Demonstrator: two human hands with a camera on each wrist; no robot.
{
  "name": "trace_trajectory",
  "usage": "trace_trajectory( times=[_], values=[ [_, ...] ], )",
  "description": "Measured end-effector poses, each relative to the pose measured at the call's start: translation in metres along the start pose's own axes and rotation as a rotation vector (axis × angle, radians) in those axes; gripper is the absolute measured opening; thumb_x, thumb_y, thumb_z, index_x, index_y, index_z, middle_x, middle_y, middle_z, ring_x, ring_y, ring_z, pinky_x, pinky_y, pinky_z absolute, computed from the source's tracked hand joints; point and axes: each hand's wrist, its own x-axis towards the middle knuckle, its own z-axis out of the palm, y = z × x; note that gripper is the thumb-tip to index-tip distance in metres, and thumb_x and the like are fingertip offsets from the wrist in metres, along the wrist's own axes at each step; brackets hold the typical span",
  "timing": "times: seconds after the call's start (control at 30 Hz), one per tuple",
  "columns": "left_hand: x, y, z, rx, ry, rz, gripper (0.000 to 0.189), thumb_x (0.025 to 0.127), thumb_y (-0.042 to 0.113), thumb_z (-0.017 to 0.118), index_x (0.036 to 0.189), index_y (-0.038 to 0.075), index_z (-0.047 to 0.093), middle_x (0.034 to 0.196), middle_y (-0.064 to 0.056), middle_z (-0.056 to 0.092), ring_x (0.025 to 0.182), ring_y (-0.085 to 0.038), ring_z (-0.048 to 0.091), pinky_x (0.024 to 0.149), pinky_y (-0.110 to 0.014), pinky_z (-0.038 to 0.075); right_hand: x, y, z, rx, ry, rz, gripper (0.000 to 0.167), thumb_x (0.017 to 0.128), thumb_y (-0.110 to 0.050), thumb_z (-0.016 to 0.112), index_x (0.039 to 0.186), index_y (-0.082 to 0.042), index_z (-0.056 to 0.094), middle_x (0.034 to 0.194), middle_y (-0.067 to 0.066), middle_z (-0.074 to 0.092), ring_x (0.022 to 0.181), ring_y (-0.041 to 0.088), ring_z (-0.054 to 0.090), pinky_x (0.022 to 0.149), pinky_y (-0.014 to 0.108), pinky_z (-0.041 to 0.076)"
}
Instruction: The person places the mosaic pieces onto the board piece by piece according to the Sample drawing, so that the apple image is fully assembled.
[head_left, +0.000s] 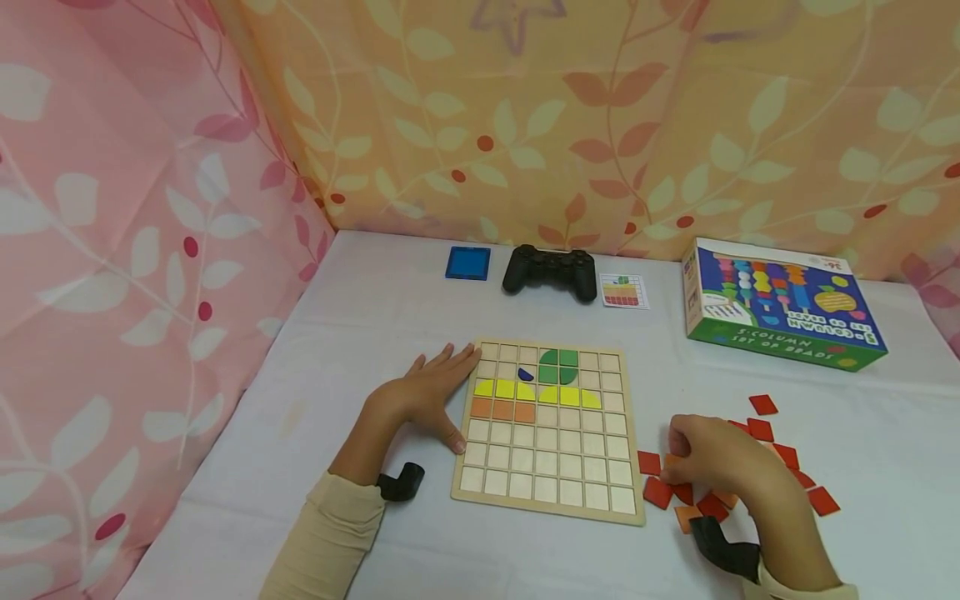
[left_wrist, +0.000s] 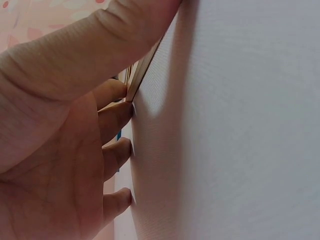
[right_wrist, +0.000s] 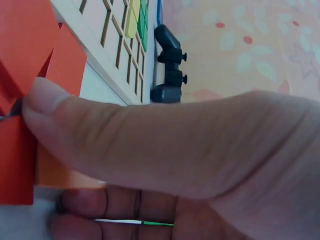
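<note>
In the head view a square wooden grid board (head_left: 545,512) lies on the white table. It carries green, yellow and orange pieces in its upper rows, and a dark blue piece (head_left: 526,375) sits in one upper cell. My left hand (head_left: 420,398) spreads its fingers along the board's left edge, thumb and fingertips right at the rim. Curled over loose red and orange tiles at the board's right is my right hand (head_left: 708,454). Its thumb (right_wrist: 95,122) lies across an orange tile (right_wrist: 67,172) beside red tiles (right_wrist: 15,165); I cannot tell whether the tile is pinched.
Behind the board are a blue square case (head_left: 467,263), a black game controller (head_left: 550,270) and a small pattern card (head_left: 624,292). A bead-set box (head_left: 783,304) stands at the back right. Patterned cloth (head_left: 450,125) hangs behind the table.
</note>
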Motion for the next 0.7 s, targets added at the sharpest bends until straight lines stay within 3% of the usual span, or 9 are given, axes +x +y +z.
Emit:
trace_trajectory(
  times=[0.2, 0.4, 0.57, 0.7],
  values=[
    [0.000, -0.001, 0.000, 0.006, -0.003, -0.001, 0.139, 0.056, 0.052, 0.096, 0.163, 0.020, 0.012, 0.168, 0.002, 0.006, 0.153, -0.023, -0.004, 0.120, -0.054, 0.000, -0.001, -0.004, -0.003, 0.015, 0.088, -0.064, 0.024, 0.079, -0.016, 0.084, 0.082, -0.010, 0.061, 0.072, 0.005, 0.055, 0.070, 0.021, 0.053, 0.059, 0.034, 0.049],
    [-0.001, 0.000, 0.001, 0.007, -0.005, -0.010, 0.138, 0.056, 0.051, 0.095, 0.163, 0.021, 0.013, 0.168, 0.002, 0.007, 0.153, -0.024, -0.004, 0.120, -0.054, 0.001, 0.006, -0.014, -0.004, 0.002, 0.212, -0.224, 0.008, 0.085, -0.007, 0.078, 0.090, -0.012, 0.073, 0.081, 0.000, 0.062, 0.079, 0.022, 0.055, 0.071, 0.041, 0.054],
    [-0.001, 0.001, 0.002, 0.006, -0.002, -0.008, 0.137, 0.057, 0.051, 0.095, 0.163, 0.021, 0.014, 0.168, 0.002, 0.007, 0.153, -0.024, -0.003, 0.120, -0.054, 0.002, 0.013, -0.034, 0.000, 0.038, 0.263, -0.279, 0.015, 0.088, -0.008, 0.076, 0.103, -0.007, 0.073, 0.085, 0.000, 0.064, 0.078, 0.020, 0.056, 0.072, 0.040, 0.055],
    [0.000, 0.002, 0.001, 0.010, -0.002, -0.006, 0.137, 0.057, 0.050, 0.096, 0.163, 0.021, 0.014, 0.168, 0.002, 0.007, 0.153, -0.023, -0.003, 0.120, -0.054, 0.001, 0.022, -0.059, 0.008, 0.085, 0.300, -0.311, 0.014, 0.089, -0.011, 0.076, 0.100, -0.008, 0.069, 0.081, -0.001, 0.062, 0.075, 0.019, 0.055, 0.068, 0.034, 0.052]
  ],
)
